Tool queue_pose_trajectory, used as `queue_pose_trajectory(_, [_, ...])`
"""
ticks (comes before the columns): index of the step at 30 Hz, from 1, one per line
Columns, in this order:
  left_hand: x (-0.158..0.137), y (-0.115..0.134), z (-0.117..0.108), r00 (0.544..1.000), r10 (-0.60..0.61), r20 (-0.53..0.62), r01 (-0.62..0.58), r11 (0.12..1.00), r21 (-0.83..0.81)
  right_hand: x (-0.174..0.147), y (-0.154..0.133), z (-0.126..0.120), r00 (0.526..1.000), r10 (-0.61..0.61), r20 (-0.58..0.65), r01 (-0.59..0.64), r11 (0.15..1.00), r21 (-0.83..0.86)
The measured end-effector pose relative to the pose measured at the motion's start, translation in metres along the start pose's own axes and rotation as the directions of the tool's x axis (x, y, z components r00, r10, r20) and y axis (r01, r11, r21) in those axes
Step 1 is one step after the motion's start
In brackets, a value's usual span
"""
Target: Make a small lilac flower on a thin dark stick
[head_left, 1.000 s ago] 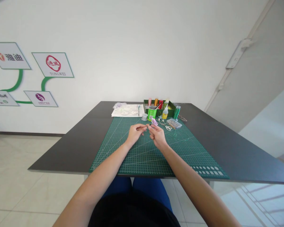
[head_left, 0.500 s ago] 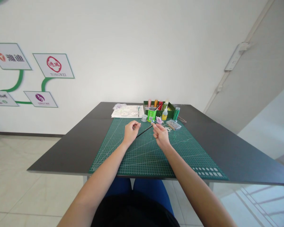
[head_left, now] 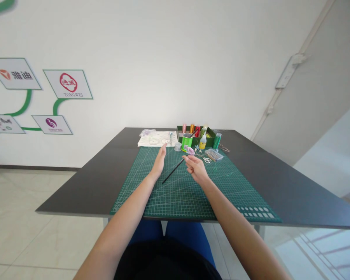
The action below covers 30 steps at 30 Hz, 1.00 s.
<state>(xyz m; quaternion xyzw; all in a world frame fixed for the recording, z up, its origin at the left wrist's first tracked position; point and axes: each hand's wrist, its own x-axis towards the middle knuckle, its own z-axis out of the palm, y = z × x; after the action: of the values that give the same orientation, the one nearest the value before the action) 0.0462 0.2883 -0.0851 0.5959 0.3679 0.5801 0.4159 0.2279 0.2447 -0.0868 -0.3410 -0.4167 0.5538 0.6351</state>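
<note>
My right hand [head_left: 195,167] pinches a thin black stick [head_left: 173,170] near its upper end. The stick slants down toward me to the left, over the green cutting mat [head_left: 181,198]. Just beyond the fingertips shows a small purple flower [head_left: 190,151]; whether it is joined to the stick I cannot tell. My left hand [head_left: 160,160] is held edge-on to the left of the stick, fingers stretched out, holding nothing. White-handled scissors [head_left: 207,160] lie right of my right hand, beside a clear case [head_left: 214,154] of small items.
Along the mat's far side stand a green can [head_left: 187,142], a clear spool [head_left: 177,147], a glue bottle [head_left: 203,141] and a green-filled tube [head_left: 217,141]. Behind them a dark green box [head_left: 210,134] holds thread spools. White paper sheets [head_left: 154,138] lie at the back left of the black table [head_left: 84,186].
My left hand has opened from a curled shape and straightened its fingers, moving slightly left. The stick's lower end has come into view, and my right hand has shifted a little left and down.
</note>
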Motion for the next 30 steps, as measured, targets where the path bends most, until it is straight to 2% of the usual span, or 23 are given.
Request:
queue_pose_trajectory(2, [-0.002,-0.001,0.004,0.991,-0.063,0.114,0.067,0.997,-0.036,-0.001,0.002,0.002,0.999,0.031,0.030,-0.030,0.999,-0.042])
queue_pose_trajectory(4, [-0.004,-0.002,0.009,0.974,-0.062,0.217,0.077,0.995,-0.059,-0.001,0.003,0.003,0.998,0.047,0.036,-0.045,0.997,-0.059])
queue_pose_trajectory(11, [-0.014,-0.009,0.021,0.896,0.057,0.440,-0.042,0.998,-0.044,-0.001,0.005,0.004,0.999,0.025,0.024,-0.024,0.998,-0.051])
queue_pose_trajectory(15, [-0.018,-0.006,0.022,0.912,0.090,0.400,-0.122,0.991,0.055,-0.001,0.006,0.005,1.000,0.006,0.019,-0.005,0.999,-0.045])
queue_pose_trajectory(21, [-0.021,0.006,0.021,0.930,0.167,0.329,-0.247,0.944,0.219,-0.001,0.005,0.007,0.995,-0.059,-0.078,0.057,0.998,-0.023])
queue_pose_trajectory(30, [-0.023,0.006,0.019,0.930,0.186,0.316,-0.268,0.934,0.238,0.002,0.008,0.005,0.999,-0.031,-0.034,0.031,1.000,-0.004])
